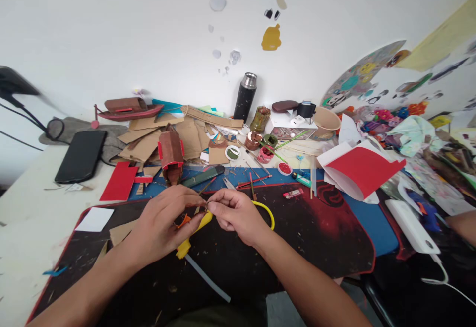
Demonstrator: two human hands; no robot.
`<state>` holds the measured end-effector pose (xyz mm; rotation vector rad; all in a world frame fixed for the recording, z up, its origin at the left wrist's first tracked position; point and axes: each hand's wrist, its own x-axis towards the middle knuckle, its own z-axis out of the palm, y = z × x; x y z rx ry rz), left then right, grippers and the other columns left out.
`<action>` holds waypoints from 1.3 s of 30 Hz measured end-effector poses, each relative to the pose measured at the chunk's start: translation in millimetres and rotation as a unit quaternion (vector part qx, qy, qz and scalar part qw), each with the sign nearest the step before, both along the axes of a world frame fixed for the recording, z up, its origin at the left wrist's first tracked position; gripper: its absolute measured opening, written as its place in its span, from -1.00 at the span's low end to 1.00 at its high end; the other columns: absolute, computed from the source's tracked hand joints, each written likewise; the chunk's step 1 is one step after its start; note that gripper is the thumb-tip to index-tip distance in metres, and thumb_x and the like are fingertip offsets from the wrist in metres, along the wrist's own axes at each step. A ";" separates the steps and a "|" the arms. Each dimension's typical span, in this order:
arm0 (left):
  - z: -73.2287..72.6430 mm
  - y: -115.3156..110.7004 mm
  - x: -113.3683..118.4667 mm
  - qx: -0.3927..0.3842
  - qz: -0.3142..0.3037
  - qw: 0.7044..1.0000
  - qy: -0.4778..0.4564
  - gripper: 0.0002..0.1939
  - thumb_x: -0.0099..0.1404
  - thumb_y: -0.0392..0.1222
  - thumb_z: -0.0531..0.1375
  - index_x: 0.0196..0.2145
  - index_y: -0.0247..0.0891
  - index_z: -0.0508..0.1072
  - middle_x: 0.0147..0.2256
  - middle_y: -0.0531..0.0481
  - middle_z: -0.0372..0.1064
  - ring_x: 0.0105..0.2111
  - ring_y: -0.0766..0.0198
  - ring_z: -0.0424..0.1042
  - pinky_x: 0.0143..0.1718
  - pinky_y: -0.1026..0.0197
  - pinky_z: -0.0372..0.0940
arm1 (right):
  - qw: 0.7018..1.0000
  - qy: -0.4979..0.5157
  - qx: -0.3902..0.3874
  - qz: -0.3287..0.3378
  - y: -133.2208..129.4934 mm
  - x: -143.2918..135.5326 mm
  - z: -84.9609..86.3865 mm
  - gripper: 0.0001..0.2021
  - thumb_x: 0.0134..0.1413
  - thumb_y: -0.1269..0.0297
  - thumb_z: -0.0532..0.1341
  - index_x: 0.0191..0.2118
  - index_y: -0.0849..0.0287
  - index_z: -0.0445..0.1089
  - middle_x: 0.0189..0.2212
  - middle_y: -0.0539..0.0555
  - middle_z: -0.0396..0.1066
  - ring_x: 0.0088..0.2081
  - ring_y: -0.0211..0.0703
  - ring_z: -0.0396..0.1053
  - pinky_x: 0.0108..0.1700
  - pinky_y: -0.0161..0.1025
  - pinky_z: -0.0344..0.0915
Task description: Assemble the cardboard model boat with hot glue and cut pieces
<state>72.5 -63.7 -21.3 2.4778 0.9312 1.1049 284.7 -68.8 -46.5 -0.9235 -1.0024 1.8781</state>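
Note:
Above the dark mat (297, 237), my left hand (165, 220) and my right hand (236, 213) meet at the fingertips. Both pinch something too small and hidden to make out. A yellow glue gun (184, 248) lies under my left hand, with an orange part by the fingers, a translucent glue stick (208, 277) coming out of its rear and a yellow cable (270, 213) curving past my right hand. Just behind my left hand stands a brown model (171, 148) with red trim. Scissor tips (228, 183) show behind my right hand.
Cardboard pieces (189, 136) and a model boat (130, 111) are at the back left, near a phone (81, 157). Paint pots (266, 154), a thermos (245, 98) and brushes stand behind. Red paper (364, 168) and a white power strip (411, 225) are right. Another person's arm (463, 228) shows at the right edge.

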 end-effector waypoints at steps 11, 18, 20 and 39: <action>-11.8 -5.6 -10.8 -0.012 0.028 0.999 0.028 -0.83 0.48 -0.21 0.28 0.01 -0.17 0.46 -0.15 -0.08 0.59 -0.14 0.13 0.59 -0.08 0.14 0.45 | 0.993 -0.104 0.051 -0.002 2.3 9.1 3.0 -0.63 0.13 -0.06 0.46 -0.29 0.16 0.46 -0.57 -0.15 0.24 -0.63 -0.40 0.07 -0.60 -0.36 -0.03; -11.3 -6.5 -7.6 0.032 0.051 0.997 0.044 -0.87 0.49 -0.18 0.28 -0.05 -0.19 0.47 -0.19 -0.09 0.61 -0.17 0.11 0.61 -0.09 0.11 0.46 | 0.989 -0.134 0.053 0.016 3.0 8.4 7.3 -0.64 0.16 -0.03 0.45 -0.30 0.15 0.44 -0.61 -0.18 0.18 -0.61 -0.38 0.05 -0.56 -0.36 -0.04; -10.5 -6.8 -7.3 0.029 0.055 0.997 0.043 -0.90 0.49 -0.18 0.27 -0.08 -0.19 0.48 -0.20 -0.09 0.61 -0.18 0.11 0.61 -0.10 0.11 0.47 | 0.989 -0.138 0.053 0.020 3.3 7.8 7.6 -0.66 0.17 -0.03 0.44 -0.30 0.15 0.43 -0.61 -0.18 0.17 -0.61 -0.38 0.05 -0.56 -0.35 -0.05; -15.7 -15.3 -15.4 -0.013 0.101 0.995 0.001 -0.93 0.44 -0.21 0.30 -0.15 -0.18 0.49 -0.23 -0.05 0.60 -0.23 0.16 0.61 -0.13 0.14 0.46 | 0.988 -0.143 0.063 0.004 4.2 4.6 12.4 -0.66 0.21 -0.05 0.37 -0.26 0.16 0.45 -0.66 -0.18 0.22 -0.65 -0.37 0.07 -0.57 -0.35 0.01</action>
